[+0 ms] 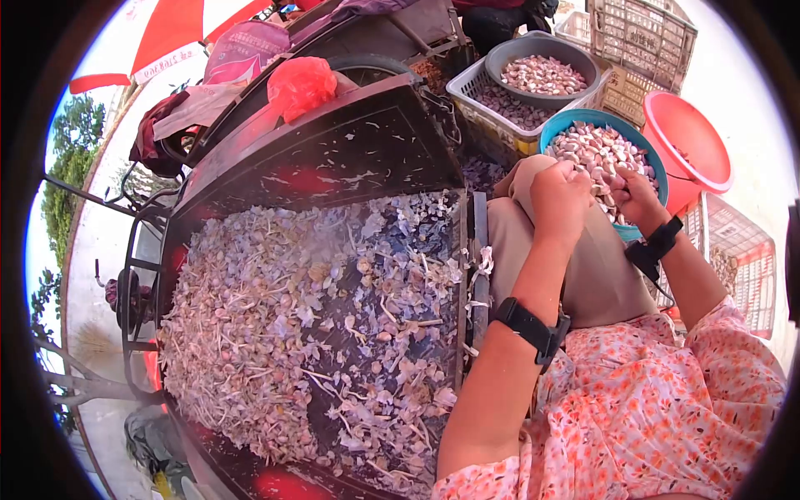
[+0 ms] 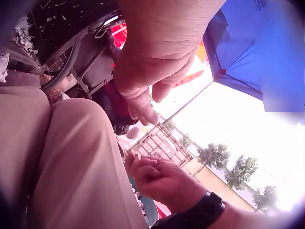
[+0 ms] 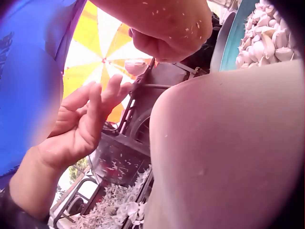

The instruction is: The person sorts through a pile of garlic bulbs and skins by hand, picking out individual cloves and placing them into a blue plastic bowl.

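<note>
A broad dark metal cart bed [image 1: 350,158], heaped with dry papery garlic skins and stalks [image 1: 317,333], is lying to the person's left. Past the knee, a round blue plastic basin [image 1: 575,121] of peeled pale garlic cloves [image 1: 596,150] is sitting just beside both hands. The left hand [image 1: 558,200] is hovering over the knee, fingers loosely bent and spread; I cannot tell whether it is pinching anything. The right hand [image 1: 637,196] is curling at the basin's rim; its grasp is hidden. A clove is probably light, firm and slick once peeled, best pinched across its flat sides with fingertips.
</note>
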A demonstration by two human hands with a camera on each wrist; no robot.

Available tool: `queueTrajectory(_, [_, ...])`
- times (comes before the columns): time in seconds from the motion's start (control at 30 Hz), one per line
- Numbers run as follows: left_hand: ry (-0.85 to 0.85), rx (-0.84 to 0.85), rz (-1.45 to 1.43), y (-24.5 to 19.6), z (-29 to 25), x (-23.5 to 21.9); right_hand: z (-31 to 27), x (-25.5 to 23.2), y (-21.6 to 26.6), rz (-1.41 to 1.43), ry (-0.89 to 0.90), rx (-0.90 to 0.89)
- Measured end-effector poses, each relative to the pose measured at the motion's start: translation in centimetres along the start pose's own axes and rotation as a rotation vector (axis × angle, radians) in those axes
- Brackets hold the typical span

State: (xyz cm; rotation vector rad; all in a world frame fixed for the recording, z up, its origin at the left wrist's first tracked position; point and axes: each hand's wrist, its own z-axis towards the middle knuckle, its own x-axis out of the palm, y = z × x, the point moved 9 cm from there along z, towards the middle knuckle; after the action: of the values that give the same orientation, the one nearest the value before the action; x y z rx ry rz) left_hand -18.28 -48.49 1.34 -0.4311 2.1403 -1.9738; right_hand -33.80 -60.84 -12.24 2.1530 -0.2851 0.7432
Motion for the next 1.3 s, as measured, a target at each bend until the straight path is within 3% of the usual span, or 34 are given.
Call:
queueTrajectory(0.07, [-0.128, 0.105, 0.144, -1.3, -4.3, -2.6, 0.9, -1.8, -0.4, 0.013, 0.031, 0.056])
queueTrajectory(0.13, [-0.281, 0.181, 0.427, -3.7, -10.0, -6.9, -0.8, -1.2, -0.5, 0.039, -0.029, 0.024])
queueTrajectory(0.17, [-0.395, 0.261, 0.662, -4.8, -12.6, -9.2, -1.8, 0.2, -0.3, -0.009, 0.054, 0.025])
queueTrajectory(0.23, [-0.586, 0.198, 1.084, -4.4, -16.6, -14.2, -3.9, 2.8, -0.3, -0.132, 0.129, 0.022])
queueTrajectory(0.3, [-0.615, -0.156, 1.457, -1.6, -18.5, -19.7, -6.2, 6.7, -1.0, -0.150, 0.237, 0.054])
queueTrajectory(0.33, [-0.624, -0.161, 1.456, -0.7, -18.8, -21.4, -7.5, 8.9, -1.8, -0.166, 0.337, 0.087])
queueTrajectory(0.43, [-0.660, -0.242, 1.519, 2.1, -19.3, -25.2, -11.1, 13.2, -4.5, -0.292, 0.388, 0.134])
queueTrajectory(0.5, [-0.677, -0.371, 1.496, 3.5, -19.0, -26.8, -13.4, 16.0, -7.4, -0.344, 0.494, 0.224])
queueTrajectory(0.7, [-0.479, -0.449, 1.569, 2.0, -16.9, -26.0, -18.0, 21.4, -15.1, -0.442, 0.788, 0.454])
queueTrajectory(0.83, [-0.413, -0.423, 1.591, 2.2, -14.6, -26.8, -18.5, 23.3, -18.4, -0.532, 0.863, 0.475])
queueTrajectory(0.9, [-0.416, -0.510, 1.621, 2.9, -13.9, -27.8, -18.3, 23.9, -19.3, -0.543, 0.862, 0.463])
queueTrajectory(1.03, [-0.447, -0.379, 1.493, 0.8, -15.3, -27.4, -18.2, 25.0, -19.9, -0.587, 0.835, 0.441])
queueTrajectory(1.1, [-0.552, -0.401, 0.671, 1.3, -18.0, -27.1, -18.0, 25.2, -20.8, -0.608, 0.815, 0.428])
queueTrajectory(1.13, [-0.550, -0.407, 0.670, 1.5, -19.1, -26.3, -18.1, 25.3, -21.4, -0.635, 0.803, 0.419])
queueTrajectory(1.2, [-0.745, -0.012, 0.293, 0.3, -21.2, -24.3, -18.9, 25.8, -22.7, -0.623, 0.806, 0.423])
queueTrajectory(1.3, [-0.928, 0.072, 0.106, 0.4, -23.4, -22.3, -21.4, 27.0, -24.1, -0.441, 0.879, 0.559])
